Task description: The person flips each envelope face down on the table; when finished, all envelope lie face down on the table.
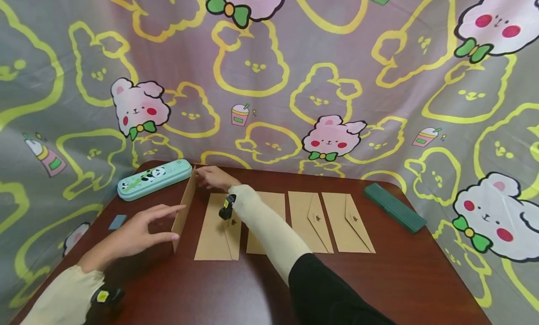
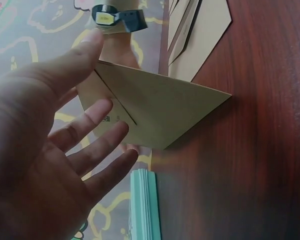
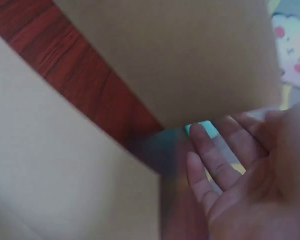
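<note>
1. I have a brown kraft-paper envelope (image 2: 160,102) standing on edge just right of the landmark, a mint-green oblong pencil case with a panda on its lid (image 1: 156,177).
2. I judge it light, fairly stiff while upright, a little slippery, and easily creased at the corners; I'd hold it lightly by its two short ends.
3. The left hand (image 1: 141,231) is at its near end, thumb and fingers spread wide. The right hand (image 1: 216,177) is at its far end, just beside the pencil case; I cannot tell whether it pinches.
4. A small blue rectangular block (image 1: 117,222) lies nearer me than the pencil case.
5. Four flat brown paper envelopes (image 1: 307,213) lie in a row right of the pencil case; beyond them, well apart from it, rests a dark green oblong case (image 1: 395,207).
</note>
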The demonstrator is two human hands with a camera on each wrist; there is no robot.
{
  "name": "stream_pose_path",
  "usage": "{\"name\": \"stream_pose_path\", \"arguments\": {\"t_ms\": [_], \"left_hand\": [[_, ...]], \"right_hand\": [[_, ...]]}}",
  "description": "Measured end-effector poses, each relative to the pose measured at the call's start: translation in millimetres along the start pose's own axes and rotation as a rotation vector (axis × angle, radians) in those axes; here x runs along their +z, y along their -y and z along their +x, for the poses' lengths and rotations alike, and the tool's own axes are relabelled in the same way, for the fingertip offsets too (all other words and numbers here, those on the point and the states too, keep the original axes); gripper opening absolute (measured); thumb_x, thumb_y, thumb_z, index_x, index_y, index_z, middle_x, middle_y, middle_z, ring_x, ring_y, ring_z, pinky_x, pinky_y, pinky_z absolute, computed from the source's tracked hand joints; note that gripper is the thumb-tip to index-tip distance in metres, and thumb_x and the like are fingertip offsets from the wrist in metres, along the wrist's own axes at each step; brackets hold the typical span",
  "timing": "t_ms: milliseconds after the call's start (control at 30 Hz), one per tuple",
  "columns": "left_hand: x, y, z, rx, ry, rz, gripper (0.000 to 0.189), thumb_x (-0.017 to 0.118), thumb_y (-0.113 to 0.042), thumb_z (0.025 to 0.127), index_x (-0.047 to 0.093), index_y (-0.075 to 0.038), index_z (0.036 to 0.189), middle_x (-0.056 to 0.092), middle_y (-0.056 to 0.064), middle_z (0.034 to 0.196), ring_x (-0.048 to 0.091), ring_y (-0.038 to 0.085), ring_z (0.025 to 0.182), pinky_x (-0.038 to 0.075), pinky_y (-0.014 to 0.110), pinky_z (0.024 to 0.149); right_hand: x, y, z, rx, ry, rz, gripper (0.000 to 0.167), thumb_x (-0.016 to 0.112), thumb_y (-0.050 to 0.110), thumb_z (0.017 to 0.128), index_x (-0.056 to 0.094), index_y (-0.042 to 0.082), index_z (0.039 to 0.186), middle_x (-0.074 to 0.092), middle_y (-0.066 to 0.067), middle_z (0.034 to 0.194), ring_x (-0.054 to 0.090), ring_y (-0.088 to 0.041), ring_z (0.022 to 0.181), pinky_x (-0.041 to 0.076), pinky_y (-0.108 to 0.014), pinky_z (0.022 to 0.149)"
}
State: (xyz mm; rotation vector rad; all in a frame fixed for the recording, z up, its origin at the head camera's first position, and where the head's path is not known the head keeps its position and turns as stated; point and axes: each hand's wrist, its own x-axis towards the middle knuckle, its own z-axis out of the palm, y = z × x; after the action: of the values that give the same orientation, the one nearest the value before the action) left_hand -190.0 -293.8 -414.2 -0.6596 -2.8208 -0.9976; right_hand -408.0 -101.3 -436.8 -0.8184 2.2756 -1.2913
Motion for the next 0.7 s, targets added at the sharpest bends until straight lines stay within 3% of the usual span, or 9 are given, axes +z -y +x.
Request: {"name": "stream_pose_path", "arguments": {"t_ms": [200,300,433,567,700], "left_hand": [[-2.7,-0.2,-0.8,0.001,0.013,-0.005,0.07,0.082,-0.038,0.087,0.055,-0.022,0.149,0.066,0.002,0.126,0.065,0.026,0.116,0.056,0.031,0.087],[-5.0,-2.2,-0.2,0.011,0.022,0.003,0.071,0.083,-0.037,0.086,0.055,-0.018,0.149,0.066,0.003,0.125,0.065,0.027,0.115,0.057,0.033,0.086],[-6.8,-3.9,0.3,0.033,0.014,0.045,0.073,0.085,-0.039,0.084,0.057,-0.016,0.147,0.066,0.003,0.125,0.065,0.023,0.113,0.056,0.035,0.086],[-8.3,-1.3,-2.3,0.076,-0.032,0.081,0.072,0.086,-0.035,0.082,0.059,-0.011,0.145,0.067,0.004,0.127,0.062,0.01,0.111,0.054,0.027,0.085],[-11.0,3.7,-6.4,0.119,-0.102,0.115,0.067,0.087,-0.025,0.082,0.062,-0.001,0.14,0.067,0.009,0.129,0.06,0.004,0.112,0.051,0.018,0.084]], "right_hand": [[15.7,-7.5,1.3,0.024,-0.009,-0.267,0.04,0.056,0.016,0.105,0.059,0.009,0.144,0.065,-0.008,0.143,0.063,-0.018,0.128,0.05,-0.027,0.103],[23.9,-6.9,3.3,0.085,-0.056,-0.312,0.04,0.061,0.017,0.104,0.061,0.01,0.143,0.064,-0.006,0.144,0.061,-0.016,0.129,0.051,-0.026,0.101],[29.1,-4.7,4.5,0.139,-0.093,-0.324,0.042,0.063,0.017,0.102,0.06,0.009,0.143,0.064,-0.007,0.144,0.063,-0.018,0.128,0.053,-0.028,0.1],[22.4,-4.8,2.4,0.102,-0.081,-0.325,0.038,0.063,0.016,0.102,0.063,0.008,0.14,0.068,-0.007,0.138,0.065,-0.019,0.124,0.053,-0.026,0.095],[9.3,-9.3,-1.5,0.071,-0.068,-0.137,0.032,0.064,0.01,0.101,0.066,0.003,0.132,0.073,-0.014,0.126,0.071,-0.024,0.113,0.056,-0.026,0.089]]}}
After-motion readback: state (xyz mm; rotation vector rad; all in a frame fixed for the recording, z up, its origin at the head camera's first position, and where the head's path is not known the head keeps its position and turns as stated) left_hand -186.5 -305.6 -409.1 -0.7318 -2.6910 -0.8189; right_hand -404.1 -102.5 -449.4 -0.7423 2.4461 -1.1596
